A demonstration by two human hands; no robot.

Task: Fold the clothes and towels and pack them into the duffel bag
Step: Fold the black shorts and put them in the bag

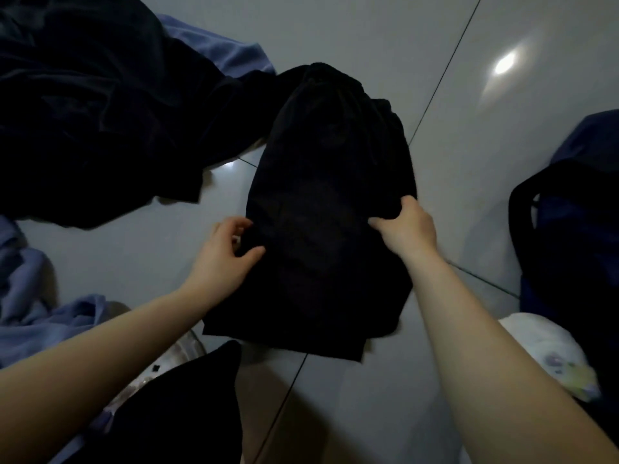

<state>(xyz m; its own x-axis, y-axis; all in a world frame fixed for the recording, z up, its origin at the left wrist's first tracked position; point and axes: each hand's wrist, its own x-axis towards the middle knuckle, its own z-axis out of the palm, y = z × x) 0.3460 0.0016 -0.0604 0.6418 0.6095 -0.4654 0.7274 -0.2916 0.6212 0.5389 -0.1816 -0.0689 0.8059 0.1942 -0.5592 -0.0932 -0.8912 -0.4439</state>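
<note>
Garment: black garment [321, 209] lay on the pale tiled floor [335, 35] in the middle of the scene, roughly narrowed into a long shape, its far end bunched and creased.
Left hand: left hand [222, 259] was at the garment's left edge, thumb and fingers curled and pinching the cloth there.
Right hand: right hand [407, 227] gripped a gathered fold at the garment's right edge, fingers curled round it.
Handling: cloth looked soft, limp and light; it would likely sag and lose its fold if lifted by one point, so opposite edges or corners seemed the sound places to hold, then a flat palm to smooth it.
Duffel bag: dark bag [569, 229] with a black strap and blue body sat at the right edge of the scene, well apart from the garment; its opening and contents could not be made out.
Unfolded pile: dark clothes [93, 105] heaped at far left with blue towel [217, 51] showing behind them; more blue fabric [30, 296] lay at near left.
Other: white patterned cloth [549, 353] lay near right, just beside the bag.
</note>
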